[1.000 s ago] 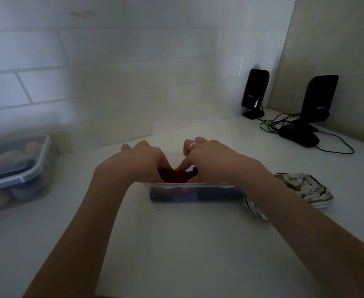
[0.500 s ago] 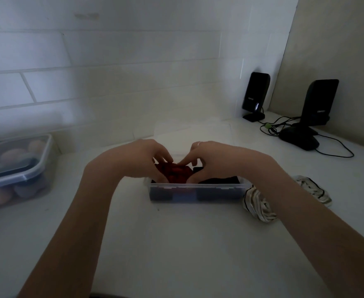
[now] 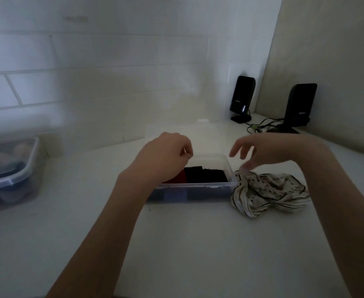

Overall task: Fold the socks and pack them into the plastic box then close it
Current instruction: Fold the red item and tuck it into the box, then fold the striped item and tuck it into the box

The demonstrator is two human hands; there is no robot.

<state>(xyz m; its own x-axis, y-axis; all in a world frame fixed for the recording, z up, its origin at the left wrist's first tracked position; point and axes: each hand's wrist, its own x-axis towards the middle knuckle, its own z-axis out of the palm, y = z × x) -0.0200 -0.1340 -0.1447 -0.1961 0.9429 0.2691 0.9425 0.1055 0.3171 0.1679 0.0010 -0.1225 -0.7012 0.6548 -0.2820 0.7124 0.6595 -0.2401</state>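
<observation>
A clear plastic box point(image 3: 198, 187) stands in the middle of the white counter with its lid point(image 3: 176, 130) lying open behind it. Inside lie a folded red sock point(image 3: 177, 178) and folded black socks point(image 3: 206, 174). My left hand point(image 3: 163, 157) hovers over the box's left part, fingers loosely curled, holding nothing. My right hand point(image 3: 260, 150) is above the box's right end with fingers spread and hanging, fingertips just over the striped cream socks point(image 3: 267, 193) bunched on the counter beside the box.
A second lidded plastic container point(image 3: 8, 171) with rounded items sits at the far left. Two black speakers point(image 3: 242, 97) point(image 3: 299, 104) with cables point(image 3: 260, 125) stand in the back right corner. Tiled wall lies behind.
Both hands have let go of the red sock, which now lies in the box. My right hand has moved right toward the striped socks; my left hand has lifted slightly.
</observation>
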